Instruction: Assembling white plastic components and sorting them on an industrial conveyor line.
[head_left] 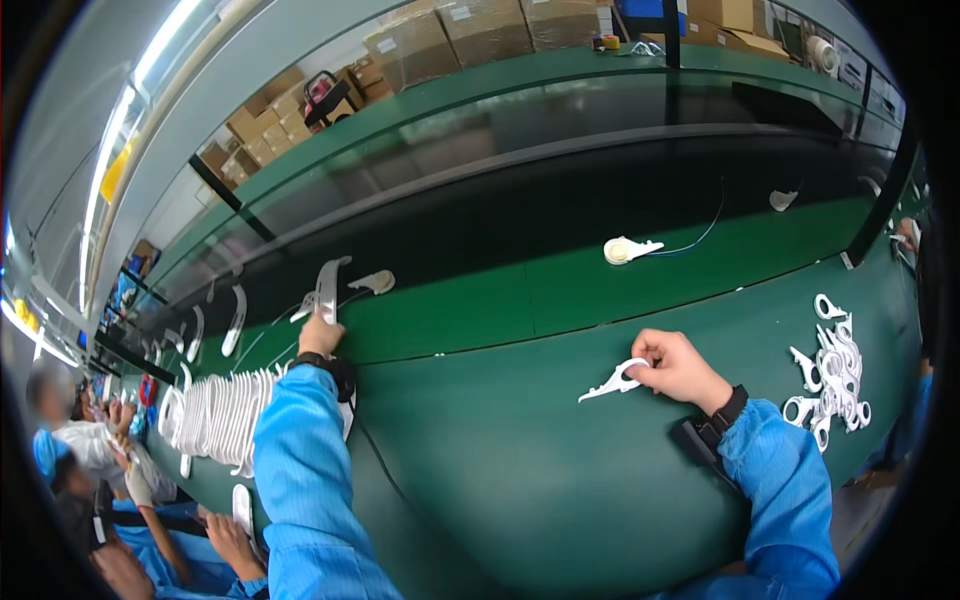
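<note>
My right hand is closed over the table, pinching a white plastic ring part whose pointed arm sticks out to the left. Reaching far left onto the green belt, my left hand is closed on the lower end of a long, curved white plastic piece. Just beside that piece lies a white part with a round cream disc and a thin wire. Below my left hand, partly behind my sleeve, stands a long row of white curved plastic pieces.
A heap of white ring parts lies at the right of the table. Another disc part with a wire sits on the belt. A dark cable crosses the table. A shelf spans the back. Co-workers' hands are at left.
</note>
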The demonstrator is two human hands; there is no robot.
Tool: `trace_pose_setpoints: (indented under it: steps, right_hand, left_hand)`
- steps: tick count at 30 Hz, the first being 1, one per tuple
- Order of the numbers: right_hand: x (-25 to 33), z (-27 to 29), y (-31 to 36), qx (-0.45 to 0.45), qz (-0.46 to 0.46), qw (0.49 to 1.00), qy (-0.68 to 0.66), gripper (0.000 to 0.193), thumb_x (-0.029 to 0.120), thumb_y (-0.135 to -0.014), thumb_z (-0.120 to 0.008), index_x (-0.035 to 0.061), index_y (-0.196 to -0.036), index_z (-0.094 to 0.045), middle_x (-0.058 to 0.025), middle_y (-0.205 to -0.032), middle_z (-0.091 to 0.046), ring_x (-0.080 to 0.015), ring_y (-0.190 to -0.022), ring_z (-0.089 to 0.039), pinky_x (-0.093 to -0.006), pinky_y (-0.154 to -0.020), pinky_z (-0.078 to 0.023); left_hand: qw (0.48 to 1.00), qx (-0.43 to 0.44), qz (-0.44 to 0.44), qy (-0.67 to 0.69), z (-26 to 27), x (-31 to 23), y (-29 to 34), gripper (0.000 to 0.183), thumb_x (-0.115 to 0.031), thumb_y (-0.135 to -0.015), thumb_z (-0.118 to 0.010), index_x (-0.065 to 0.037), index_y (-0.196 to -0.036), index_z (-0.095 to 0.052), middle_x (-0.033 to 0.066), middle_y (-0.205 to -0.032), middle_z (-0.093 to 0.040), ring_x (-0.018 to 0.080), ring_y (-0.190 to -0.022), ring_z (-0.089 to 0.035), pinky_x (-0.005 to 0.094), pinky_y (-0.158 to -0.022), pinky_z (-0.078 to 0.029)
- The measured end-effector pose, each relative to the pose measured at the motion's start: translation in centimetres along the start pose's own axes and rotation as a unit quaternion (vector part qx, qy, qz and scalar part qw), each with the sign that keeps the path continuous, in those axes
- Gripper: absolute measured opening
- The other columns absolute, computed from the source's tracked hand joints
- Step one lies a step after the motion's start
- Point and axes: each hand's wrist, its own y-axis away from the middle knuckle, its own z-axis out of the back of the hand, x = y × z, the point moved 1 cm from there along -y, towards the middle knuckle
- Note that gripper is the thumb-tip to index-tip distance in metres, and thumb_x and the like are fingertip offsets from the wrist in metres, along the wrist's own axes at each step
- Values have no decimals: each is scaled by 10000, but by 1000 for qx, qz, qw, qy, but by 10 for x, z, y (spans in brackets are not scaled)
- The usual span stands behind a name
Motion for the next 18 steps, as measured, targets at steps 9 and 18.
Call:
trace_pose_setpoints:
  steps: [9, 18]
  right_hand:
    - [8, -3, -6, -12, 22, 998, 65, 194, 154, -856, -674, 11, -772, -575, -15, -575, -535, -61, -482, -422, -265, -445, -316]
    - [6, -3, -7, -4, -26, 999, 34, 223, 202, -937, -575, 18, -812, -583, 1, -613, -533, -53, -530, -501, -230, -460, -415]
  left_hand:
    - [982, -96, -164, -17, 53, -99, 50, 391, -278, -700, -713, -44, -989, -593, 185, -965, -621, 381, -900, -623, 433, -798, -504]
    - [832, -263, -164, 461, 125, -105, 88, 290, -89, -900, -635, -35, -1165, -530, 73, -1002, -606, 122, -822, -583, 266, -766, -463]
